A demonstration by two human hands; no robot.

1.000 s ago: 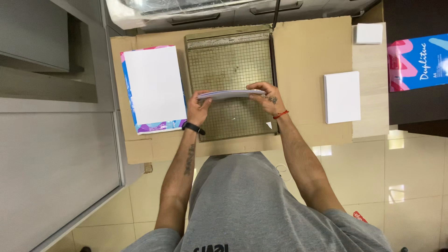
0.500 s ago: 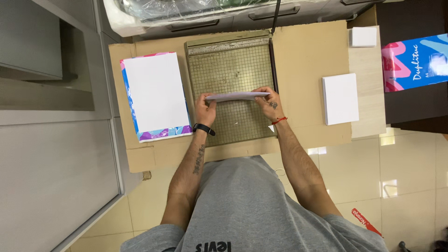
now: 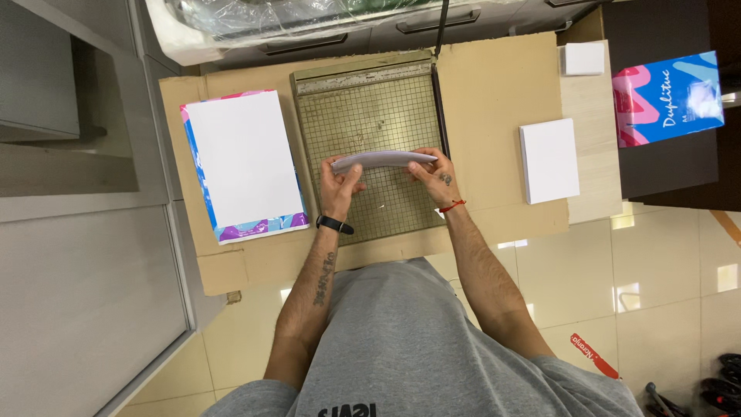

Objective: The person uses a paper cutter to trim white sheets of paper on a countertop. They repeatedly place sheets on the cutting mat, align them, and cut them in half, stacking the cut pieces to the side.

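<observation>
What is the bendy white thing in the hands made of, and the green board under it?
The stack looks like matte white paper: thin sheets bowing between the left hand and right hand. The cutter board looks like olive-painted metal or hard board with a printed grid; which one is unclear.

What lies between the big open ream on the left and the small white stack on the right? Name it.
In the head view: the gridded paper cutter, and above it both hands, left and right, holding a bowed paper bundle.

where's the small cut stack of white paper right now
In the head view the small white stack lies on the wooden tabletop, right of the paper cutter.
</observation>
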